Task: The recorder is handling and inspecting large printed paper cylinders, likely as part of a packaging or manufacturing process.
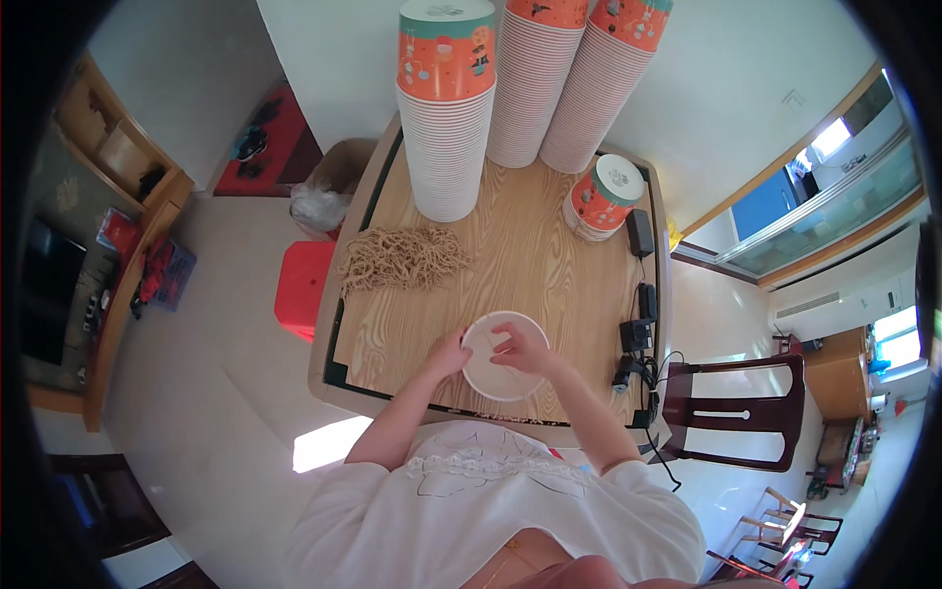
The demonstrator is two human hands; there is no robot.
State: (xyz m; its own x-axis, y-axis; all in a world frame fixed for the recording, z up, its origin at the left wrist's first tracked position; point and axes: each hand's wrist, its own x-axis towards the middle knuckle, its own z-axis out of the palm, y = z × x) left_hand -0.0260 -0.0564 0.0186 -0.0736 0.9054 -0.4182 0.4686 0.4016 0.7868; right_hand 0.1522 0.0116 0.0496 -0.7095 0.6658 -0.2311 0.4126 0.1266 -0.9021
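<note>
A white paper bucket (502,387) is at the near edge of the wooden table, its open mouth facing up. My left hand (450,355) grips its rim on the left side. Over the mouth is my right hand (525,351), its fingers bent down inside the bucket. A faint thin cord seems to run from those fingers across the inside; the fingertips are too small to make out clearly. Beyond my left hand lies a tangled heap of tan cords (404,259).
Tall stacks of orange-and-green paper buckets (447,128) stand at the table's far side. A short upside-down stack (603,201) is at far right. Black power adapters (636,335) and cables line the right edge. A red stool (302,285) stands left, a dark chair (736,412) right.
</note>
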